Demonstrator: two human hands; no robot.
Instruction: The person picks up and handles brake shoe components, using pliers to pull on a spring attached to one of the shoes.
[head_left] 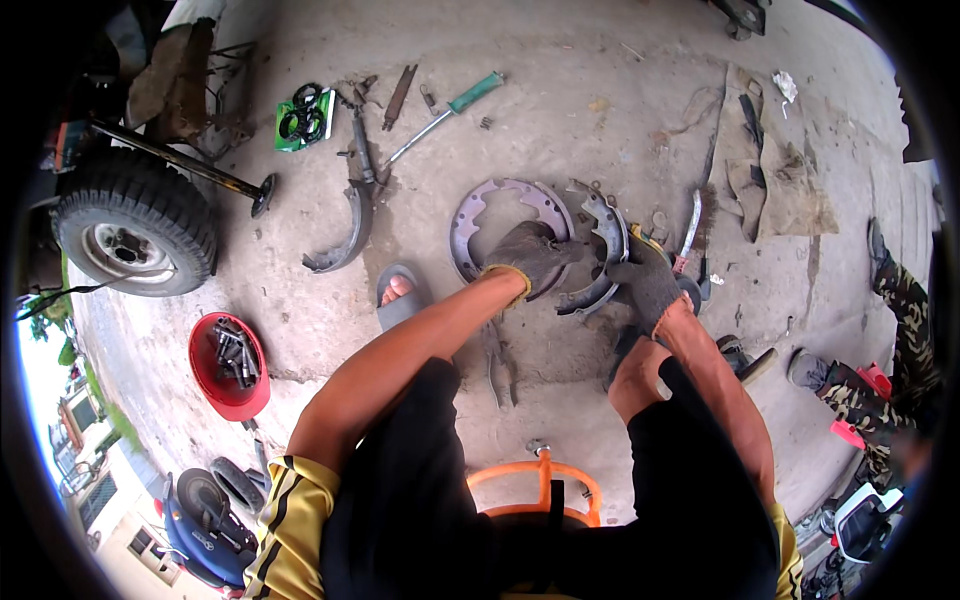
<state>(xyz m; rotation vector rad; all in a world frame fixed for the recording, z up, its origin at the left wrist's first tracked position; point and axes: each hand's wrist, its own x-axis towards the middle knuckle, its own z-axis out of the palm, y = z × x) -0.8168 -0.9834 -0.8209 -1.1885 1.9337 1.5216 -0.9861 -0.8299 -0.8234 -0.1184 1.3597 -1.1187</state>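
My left hand, in a dark knit glove, is closed over the lower right of a ring-shaped pair of purplish brake shoes lying on the concrete. Its fingertips reach toward a second, curved dark brake shoe just to the right. That shoe's outer right side is gripped by my right hand, gloved too, with the fingers partly hidden. Past my right hand lies a wire brush with a pale handle. A loose curved brake shoe rests to the left, and pliers lie between my feet.
A green-handled screwdriver, a spring and black rings on a green packet lie farther off. At left are a vehicle wheel and a red helmet holding metal parts. Burlap and another person's leg are at right.
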